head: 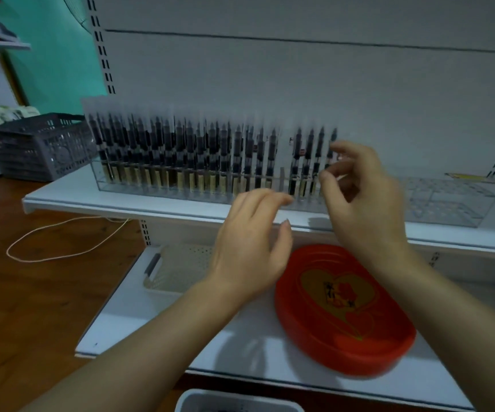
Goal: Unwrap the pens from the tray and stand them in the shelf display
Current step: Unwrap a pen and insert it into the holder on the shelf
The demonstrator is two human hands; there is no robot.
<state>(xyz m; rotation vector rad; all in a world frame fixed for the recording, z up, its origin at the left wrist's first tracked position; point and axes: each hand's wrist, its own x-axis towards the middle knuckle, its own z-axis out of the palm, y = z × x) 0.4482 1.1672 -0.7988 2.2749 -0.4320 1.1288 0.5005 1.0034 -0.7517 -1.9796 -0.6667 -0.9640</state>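
Observation:
A clear acrylic display [163,188] on the upper shelf [97,200] holds several black pens [181,150] standing upright in rows. A few more pens [308,156] stand apart at its right end. My right hand [365,197] hovers at the rightmost pen [332,141], fingers loosely curled, with nothing visibly held; the view is blurred. Lower and to the left, my left hand [249,251] has relaxed, spread fingers and holds nothing. The red oval tray [389,361] with a heart picture lies on the lower shelf under my hands, and no pens show in it.
A second, empty clear holder [448,200] sits at the right of the upper shelf. On the lower shelf [139,322] lies a white perforated tray [181,269]. A grey basket [38,144] stands at the left, a white cord [62,242] loops on the wooden floor, and a white bin [237,402] is at the bottom edge.

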